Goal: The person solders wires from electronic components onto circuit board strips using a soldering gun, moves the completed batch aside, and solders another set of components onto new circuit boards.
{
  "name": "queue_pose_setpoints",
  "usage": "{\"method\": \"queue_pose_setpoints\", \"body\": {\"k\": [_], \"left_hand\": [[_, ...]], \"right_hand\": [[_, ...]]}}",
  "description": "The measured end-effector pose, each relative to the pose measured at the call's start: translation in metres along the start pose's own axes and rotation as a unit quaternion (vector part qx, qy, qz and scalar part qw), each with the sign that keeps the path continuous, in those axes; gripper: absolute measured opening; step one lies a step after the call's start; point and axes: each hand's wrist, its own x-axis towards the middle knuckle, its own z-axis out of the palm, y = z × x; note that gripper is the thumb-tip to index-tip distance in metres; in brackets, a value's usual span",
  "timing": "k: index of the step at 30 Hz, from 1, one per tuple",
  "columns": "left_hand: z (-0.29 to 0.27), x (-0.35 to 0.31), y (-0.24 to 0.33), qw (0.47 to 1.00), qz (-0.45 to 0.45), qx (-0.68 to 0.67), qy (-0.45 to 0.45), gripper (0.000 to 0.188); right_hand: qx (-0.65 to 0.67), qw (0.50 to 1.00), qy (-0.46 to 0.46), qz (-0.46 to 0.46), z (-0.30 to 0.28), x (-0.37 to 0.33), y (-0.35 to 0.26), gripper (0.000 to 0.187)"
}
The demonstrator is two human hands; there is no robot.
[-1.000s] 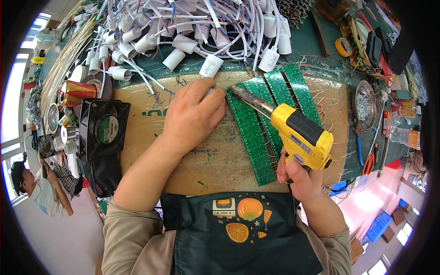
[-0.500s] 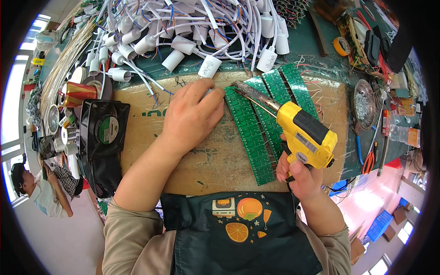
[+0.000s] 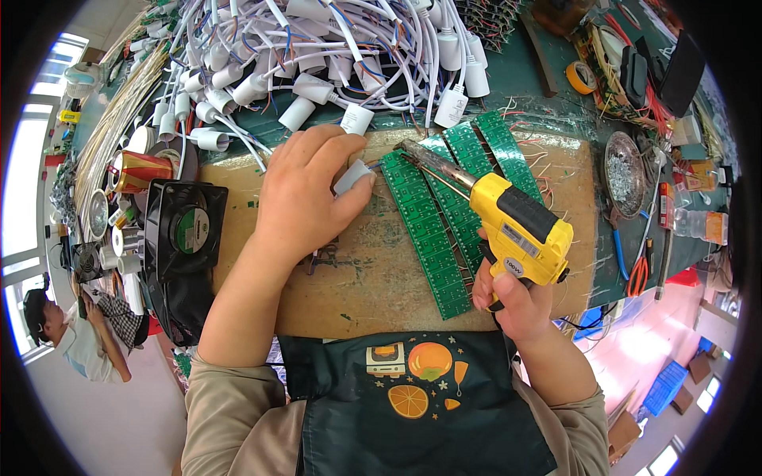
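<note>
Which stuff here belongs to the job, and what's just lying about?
In the job:
- yellow soldering gun, held in right hand
- white piece, held in left hand
- green circuit boards, at the gun's tip
- likely the heap of white corded fittings

Apparently lying about:
- black fan
- orange tape roll
- clear bottle
</note>
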Motion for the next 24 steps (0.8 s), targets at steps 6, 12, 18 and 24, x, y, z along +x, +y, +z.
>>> {"method": "queue_pose_setpoints", "body": {"k": [6,12,18,24], "left_hand": [[-0.009,0.004,-0.002,0.998,-0.013,0.005,-0.054,0.044],[0.009,0.024,-0.007,0.979,-0.19,-0.05,-0.053,0.046],[0.002,0.027,-0.002,0.988,-0.153,-0.015,0.027,0.043],[-0.04,0.005,0.035,0.984,0.038,0.013,0.175,0.043]], "right_hand": [[0.005,1.0,-0.002,-0.008,0.002,0.001,-0.002,0.07],[0.02,1.0,0.003,-0.005,0.001,-0.001,0.002,0.067],[0.031,0.999,0.008,-0.003,0.002,0.0,0.001,0.066],[0.018,1.0,0.005,-0.004,0.001,0.001,0.001,0.068]]}}
